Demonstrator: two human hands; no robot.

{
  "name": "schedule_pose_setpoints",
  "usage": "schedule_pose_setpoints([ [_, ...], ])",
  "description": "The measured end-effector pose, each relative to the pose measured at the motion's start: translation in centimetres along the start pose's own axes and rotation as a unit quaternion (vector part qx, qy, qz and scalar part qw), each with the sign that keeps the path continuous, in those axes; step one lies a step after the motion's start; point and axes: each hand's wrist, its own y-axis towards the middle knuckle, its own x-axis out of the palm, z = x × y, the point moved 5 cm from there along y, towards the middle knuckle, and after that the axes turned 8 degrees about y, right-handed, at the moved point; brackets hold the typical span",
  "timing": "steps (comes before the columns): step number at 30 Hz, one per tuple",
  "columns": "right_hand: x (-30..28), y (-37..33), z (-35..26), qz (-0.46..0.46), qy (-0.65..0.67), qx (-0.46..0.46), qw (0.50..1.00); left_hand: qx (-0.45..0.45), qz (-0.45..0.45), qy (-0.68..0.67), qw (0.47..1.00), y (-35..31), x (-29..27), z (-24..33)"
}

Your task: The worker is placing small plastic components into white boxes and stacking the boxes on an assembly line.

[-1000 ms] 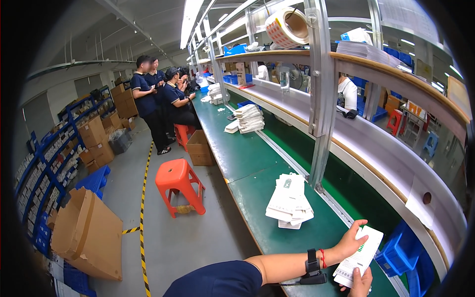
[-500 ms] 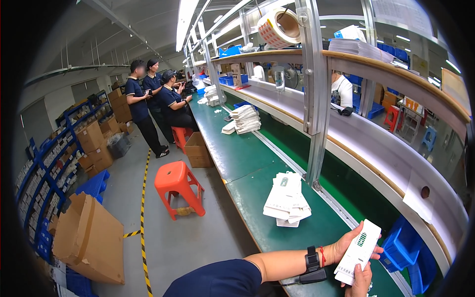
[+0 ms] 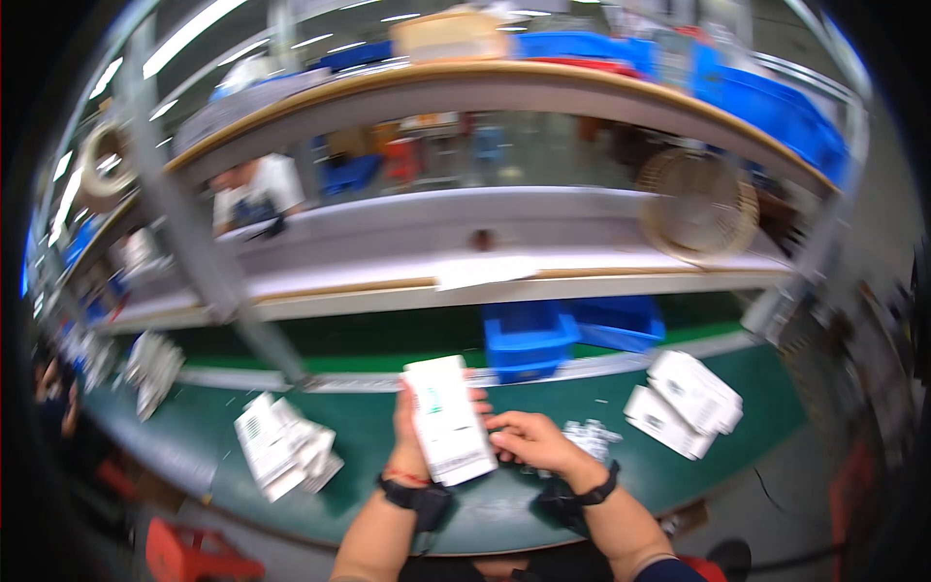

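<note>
A slim, flat white package (image 3: 451,422) was held tilted above the middle of the bench (image 3: 359,466), between its near and far edges. It was oblong, with a green mark towards its upper left and a dark strip of print along its lower end. The left hand (image 3: 407,436) was grasping it, thumb along the left side and fingertips showing past the right side. The right hand (image 3: 533,441) was half curled at the package's right edge, its fingers bent; blur left me unable to tell whether they pinched that edge or only lay beside it. Black bands circled both wrists, with a red cord on the left wrist.

Just beyond the right hand lay a scatter of small pale pieces (image 3: 590,436). Towards the bench's right end sat a stack of white packages (image 3: 693,388); left of the hands, a loose, fanned pile (image 3: 276,446) of similar packages rested, and another stack (image 3: 153,373) stood near the far left corner. Along the far edge were 2 blue bins (image 3: 529,349), side by side. Below the near edge, at the left, was 1 red stool (image 3: 194,555).
</note>
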Motion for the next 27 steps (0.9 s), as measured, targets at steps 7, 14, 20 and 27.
schedule_pose_setpoints([
  [7,-9.6,-20.2,-0.8,0.261,0.033,-0.004,0.965,-0.063,-0.005,0.024,0.998,2.3,0.4,-3.9],
  [14,-13.2,-42.5,1.4,0.567,-0.051,0.084,0.818,-0.106,0.076,0.133,0.983,1.4,-2.8,-4.3],
  [20,-10.7,-56.6,2.9,0.722,-0.038,0.096,0.684,-0.089,0.112,0.174,0.974,0.8,-0.5,-6.3],
  [27,-12.7,-55.6,4.5,0.724,-0.044,0.111,0.679,-0.074,0.094,0.144,0.982,0.7,-2.5,-5.1],
])
